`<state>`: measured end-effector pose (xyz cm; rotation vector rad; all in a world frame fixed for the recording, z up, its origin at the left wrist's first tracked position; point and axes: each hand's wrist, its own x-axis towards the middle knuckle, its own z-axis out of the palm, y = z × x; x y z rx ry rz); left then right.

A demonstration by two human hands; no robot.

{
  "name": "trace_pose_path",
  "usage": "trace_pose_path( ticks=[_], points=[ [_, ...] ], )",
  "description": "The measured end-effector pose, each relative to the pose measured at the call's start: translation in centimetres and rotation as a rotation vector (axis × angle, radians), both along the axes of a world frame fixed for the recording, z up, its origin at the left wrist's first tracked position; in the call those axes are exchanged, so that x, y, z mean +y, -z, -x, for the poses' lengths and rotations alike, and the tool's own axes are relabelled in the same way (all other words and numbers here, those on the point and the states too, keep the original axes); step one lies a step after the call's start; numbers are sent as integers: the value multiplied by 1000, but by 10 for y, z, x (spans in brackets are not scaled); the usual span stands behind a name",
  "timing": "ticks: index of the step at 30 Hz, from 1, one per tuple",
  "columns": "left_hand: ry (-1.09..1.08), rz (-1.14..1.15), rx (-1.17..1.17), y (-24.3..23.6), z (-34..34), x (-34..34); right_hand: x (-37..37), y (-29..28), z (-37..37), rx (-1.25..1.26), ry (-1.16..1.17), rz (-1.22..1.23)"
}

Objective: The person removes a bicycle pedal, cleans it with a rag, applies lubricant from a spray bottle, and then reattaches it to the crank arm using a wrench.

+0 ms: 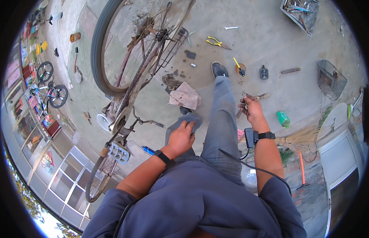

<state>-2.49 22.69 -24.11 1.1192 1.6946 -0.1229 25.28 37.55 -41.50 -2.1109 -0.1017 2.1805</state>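
My left hand [181, 139] lies over my left leg with its fingers stretched out, holding nothing. In front of my right knee, my right hand [252, 110] is closed in a pinch. Something small and thin seems to be at its fingertips, too small to name. A brownish stick-like piece [263, 96] shows beside those fingers; whether the hand grips it I cannot tell. To my left stands a worn bicycle [140, 75], its grey-tyred wheel [98, 47] at the far end and a pedal [119, 152] near my left forearm.
Ahead lie yellow-handled pliers [217, 42], a wrench [232, 28], a yellow screwdriver [239, 67], a loose black pedal [263, 72] and a metal bar [290, 71]. A tool tray [299, 18], wire basket [331, 79], green bottle [283, 119] and broom [297, 139] are rightward.
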Motion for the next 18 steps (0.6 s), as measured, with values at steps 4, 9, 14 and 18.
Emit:
trace_pose_path(
  ticks=[4, 9, 14, 18],
  points=[
    [6, -55, 17, 7, -1, 7, 18, 10, -10, 8, 16, -74],
    [33, -42, 22, 11, -4, 15, 53, 11, -8, -23, -4, -117],
    [13, 0, 22, 12, -4, 22, 83, 20, -8, -75, -61, -159],
    [-7, 57, 14, 14, -5, 23, 99, 34, -10, -110, -60, -211]
  ],
)
